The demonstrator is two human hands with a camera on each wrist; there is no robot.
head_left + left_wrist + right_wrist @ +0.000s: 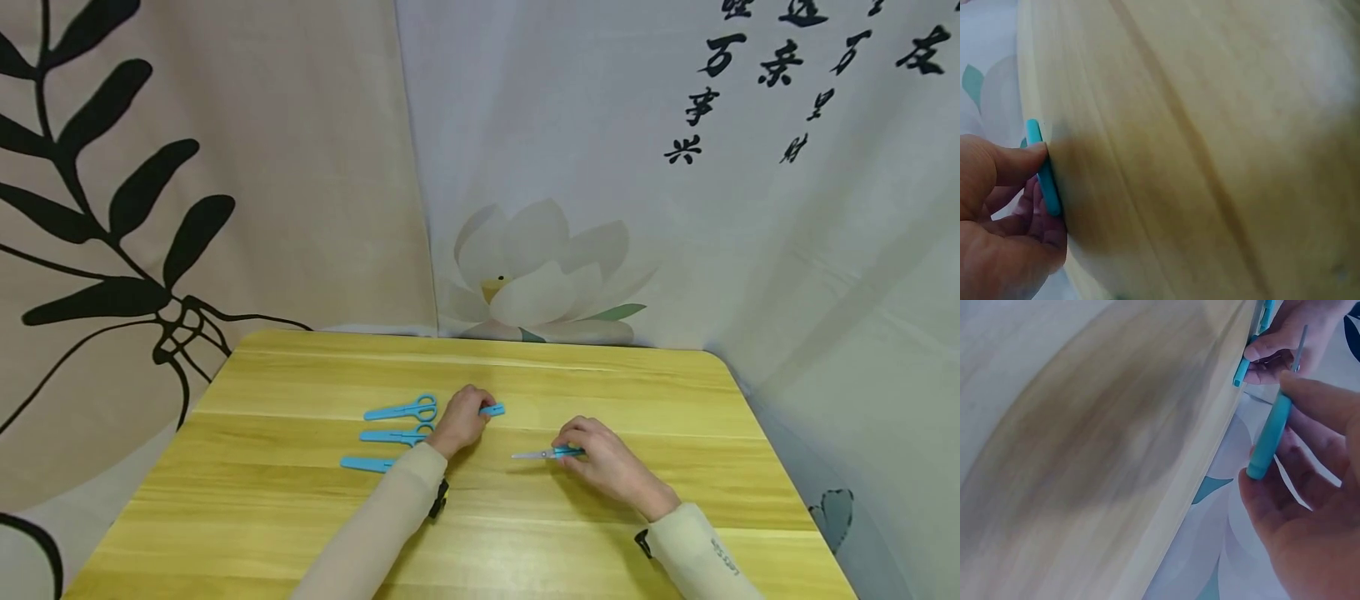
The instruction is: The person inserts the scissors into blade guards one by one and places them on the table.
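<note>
My left hand (462,419) pinches a short blue blade cover (493,409) between thumb and fingers, just above the table. The left wrist view shows this cover (1044,172) edge-on, the thumb on its near face. My right hand (606,461) holds a pair of small scissors (534,455) by its blue handles, the bare metal blades pointing left toward the other hand. In the right wrist view the scissors' handle (1270,434) lies between thumb and fingertips. Cover and scissors are apart.
Left of my left hand lie two covered blue scissors (397,411), one above the other. A third blue cover (367,464) sits nearer me, the rest hidden behind my left forearm. The wooden table (300,525) ends at a printed curtain (322,167).
</note>
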